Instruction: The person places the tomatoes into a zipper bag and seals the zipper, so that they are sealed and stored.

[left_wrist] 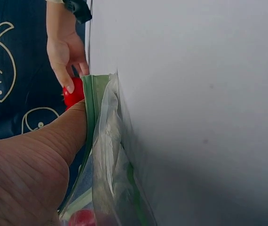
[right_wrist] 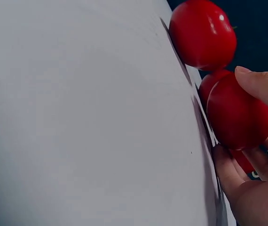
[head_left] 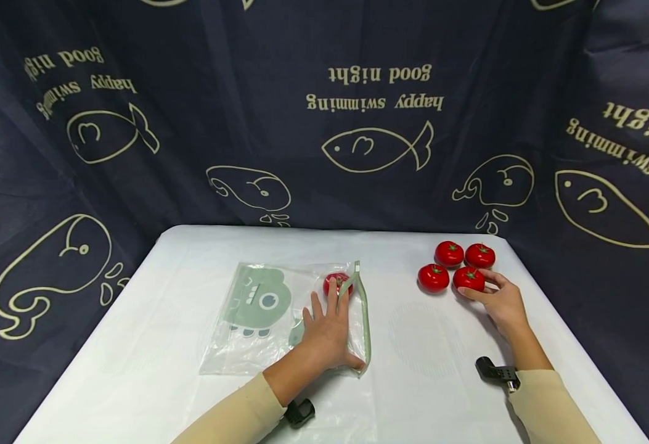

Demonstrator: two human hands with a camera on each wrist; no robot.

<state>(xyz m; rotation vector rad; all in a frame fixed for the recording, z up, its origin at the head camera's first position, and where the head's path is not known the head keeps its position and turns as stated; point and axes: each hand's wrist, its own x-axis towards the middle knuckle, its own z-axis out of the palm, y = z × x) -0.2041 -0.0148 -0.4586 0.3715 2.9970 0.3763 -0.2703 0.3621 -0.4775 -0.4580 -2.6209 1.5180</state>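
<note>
A red tomato [head_left: 469, 281] was gripped between the thumb and fingers of a person's right hand [head_left: 500, 302] on the far right of a white table [head_left: 152, 333], with three more tomatoes [head_left: 433, 279] clustered just beside it. A clear zip bag [head_left: 263, 308], printed in green, was held by the left hand [head_left: 324, 333], its fingers spread wide at the green-edged mouth [head_left: 365, 320]; one bagged tomato [head_left: 328, 285] was seen near that edge. The step in hand was judged to be the taking-up of a loose tomato; for the next move, a clean lift away from its neighbors and a carry to the mouth, kept parted by the left hand, appeared to be called for. Faint rounded marks were shown on the pale tabletop. The table was bordered by dark blue cloth [head_left: 257, 92], on which fish, whales and the upside-down words "happy swimming" and "good night" were printed.
</note>
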